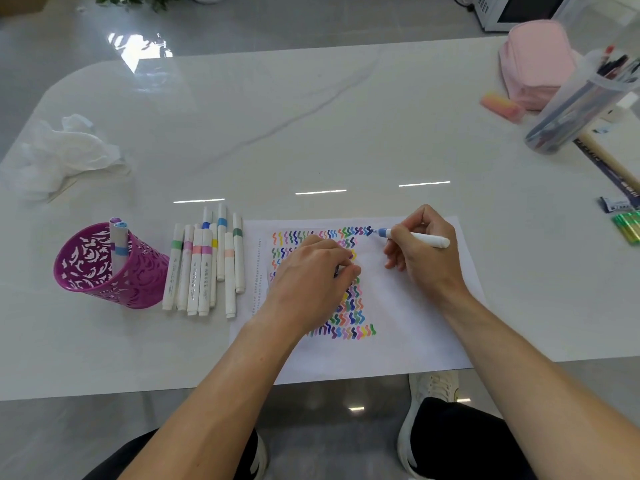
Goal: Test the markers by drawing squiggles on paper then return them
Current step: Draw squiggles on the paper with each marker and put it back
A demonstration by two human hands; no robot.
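A white sheet of paper (408, 317) lies at the table's near edge, covered with rows of coloured squiggles. My right hand (420, 251) grips a white marker with a blue band (420, 237). Its tip touches the paper at the right end of the top row. My left hand (311, 275) rests on the squiggles with curled fingers and pinches a small dark piece, apparently the marker's cap. Several capped white markers (204, 268) lie side by side left of the paper. A purple openwork cup (97, 271) further left holds two markers.
Crumpled white tissue (59, 150) lies at the far left. At the right stand a pink pouch (536, 60), a pink eraser (502, 105), a clear jar of pens (578, 102), a hammer handle (609, 161) and green sticks (627, 226). My knees and shoes show below the table edge.
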